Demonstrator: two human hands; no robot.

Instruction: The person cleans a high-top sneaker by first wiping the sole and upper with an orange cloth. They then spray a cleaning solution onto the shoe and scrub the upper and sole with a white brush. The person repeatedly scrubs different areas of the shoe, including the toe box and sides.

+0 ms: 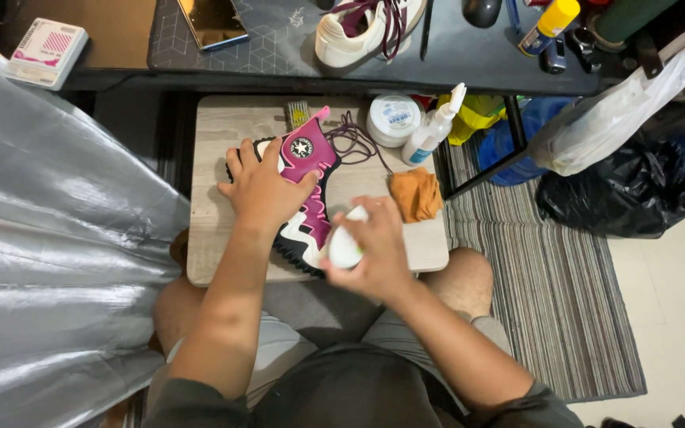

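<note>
A magenta and white high-top shoe (313,158) with a chunky black sole lies on its side on a small light wooden table (216,230). My left hand (262,187) presses down on the shoe's ankle part and holds it still. My right hand (374,247) grips a white rounded object (344,247), a sponge or cloth, against the toe end of the shoe. The shoe's purple lace (356,141) lies loose on the table behind it.
On the table stand a round white tub (394,119), a white spray bottle (431,131), a small brush (298,113) and an orange cloth (416,193). A dark desk (279,47) behind carries a white shoe (362,32). Black bag (624,194) at right, grey plastic sheet (49,238) at left.
</note>
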